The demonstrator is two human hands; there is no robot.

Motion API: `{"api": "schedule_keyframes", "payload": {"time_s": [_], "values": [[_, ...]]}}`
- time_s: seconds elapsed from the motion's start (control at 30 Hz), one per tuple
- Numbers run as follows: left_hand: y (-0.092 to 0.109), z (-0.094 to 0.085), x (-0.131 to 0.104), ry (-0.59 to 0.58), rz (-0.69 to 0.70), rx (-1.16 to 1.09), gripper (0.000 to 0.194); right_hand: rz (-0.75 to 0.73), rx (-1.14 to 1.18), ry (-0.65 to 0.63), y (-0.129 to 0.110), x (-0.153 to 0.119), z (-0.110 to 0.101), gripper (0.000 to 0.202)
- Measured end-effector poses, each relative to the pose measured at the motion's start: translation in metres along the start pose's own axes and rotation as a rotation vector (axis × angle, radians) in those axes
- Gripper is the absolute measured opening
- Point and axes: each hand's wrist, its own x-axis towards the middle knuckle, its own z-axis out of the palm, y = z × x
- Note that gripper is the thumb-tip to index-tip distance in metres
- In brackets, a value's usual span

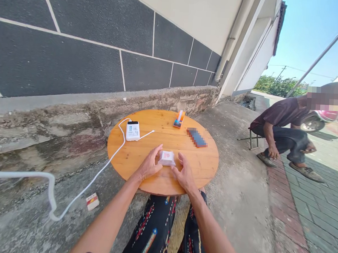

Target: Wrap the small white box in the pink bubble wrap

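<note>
A small white package in clear plastic wrap (167,158), with a red mark on top, lies on the round wooden table (138,168) near its front edge. To its left is my left hand (150,164), open, with the fingers pointing forward and the fingertips close to the package's side. On the other side my right hand (184,172) is open too, its thumb and fingers apart and near the package's right edge. Neither hand grips it; whether a thumb touches the wrap I cannot tell.
Farther back on the table are a white power bank (133,131) with a cable (110,160), an orange tape dispenser (179,119) and a phone (197,137). A red-and-white box (92,201) lies on the ground. A seated person (285,121) is at right, beyond the table.
</note>
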Motion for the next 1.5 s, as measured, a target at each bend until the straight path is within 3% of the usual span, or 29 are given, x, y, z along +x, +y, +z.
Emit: {"api": "schedule_keyframes", "payload": {"time_s": [0.27, 0.47, 0.6, 0.97, 1.5], "values": [[-0.009, 0.004, 0.001, 0.004, -0.005, -0.011, 0.082, -0.019, -0.020, -0.103, -0.002, 0.003, -0.002, 0.077], [-0.007, 0.006, 0.001, 0.006, -0.027, 0.010, 0.081, -0.048, 0.010, -0.295, -0.006, 0.034, -0.011, 0.100], [-0.005, 0.006, 0.001, 0.003, -0.050, 0.032, 0.079, -0.056, 0.066, -0.358, -0.001, 0.043, -0.014, 0.100], [0.001, 0.004, 0.002, 0.016, -0.063, 0.068, 0.074, -0.060, 0.182, -0.212, 0.002, 0.031, -0.004, 0.067], [0.002, 0.005, 0.001, 0.029, -0.034, 0.112, 0.070, -0.070, 0.090, -0.141, 0.001, 0.018, -0.004, 0.078]]}}
